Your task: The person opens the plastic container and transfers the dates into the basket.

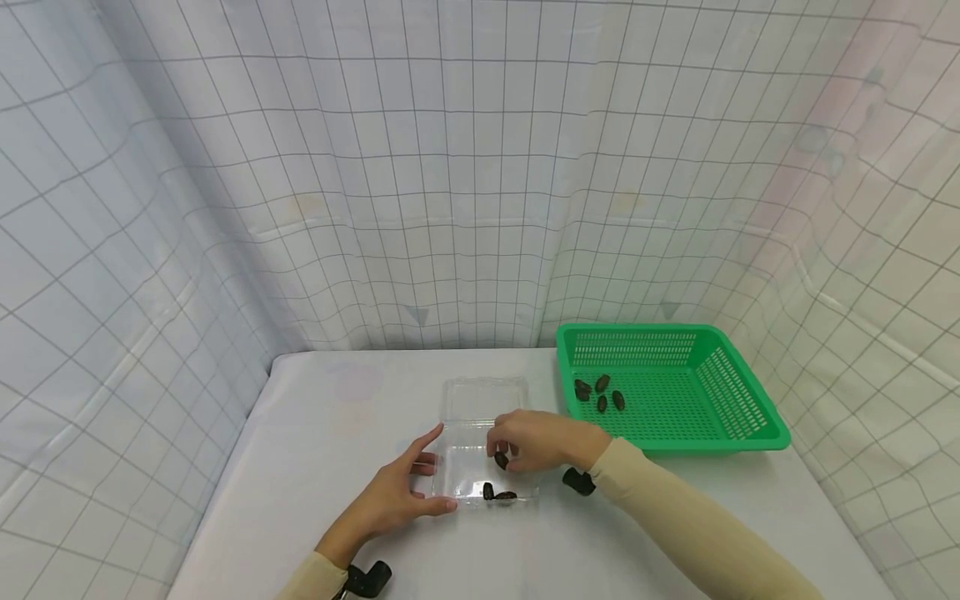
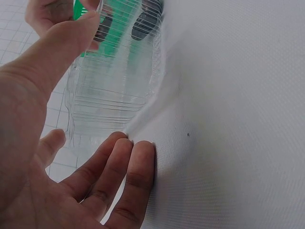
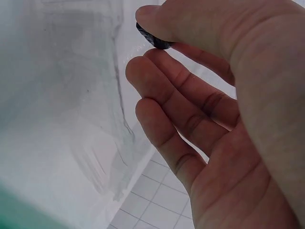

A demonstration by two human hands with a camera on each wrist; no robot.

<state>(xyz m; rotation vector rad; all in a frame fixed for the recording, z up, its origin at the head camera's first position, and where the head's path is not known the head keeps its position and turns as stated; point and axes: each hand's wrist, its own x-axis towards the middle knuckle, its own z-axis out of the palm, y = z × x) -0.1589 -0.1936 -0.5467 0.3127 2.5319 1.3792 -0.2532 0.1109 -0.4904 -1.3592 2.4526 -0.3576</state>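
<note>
A clear plastic clamshell box (image 1: pixel 465 471) lies open on the table, its lid (image 1: pixel 483 398) folded back away from me. Two dark, wrinkled oval pieces resembling dried dates (image 1: pixel 505 496) lie along its near wall. Over the box, my right hand (image 1: pixel 542 440) pinches another date-like piece (image 1: pixel 501 460) between thumb and fingers; in the right wrist view this piece (image 3: pixel 151 37) shows black beside the thumb tip. My left hand (image 1: pixel 392 496) rests at the box's left side, thumb by the near corner and index finger reaching toward the hinge, fingers mostly straight.
To the right stands a green slotted basket (image 1: pixel 750 442), with several more date-like pieces (image 1: pixel 602 383) gathered at its left end. A white cloth covers the table (image 1: pixel 315 433). White grid-patterned curtains (image 1: pixel 450 167) enclose the back and both sides.
</note>
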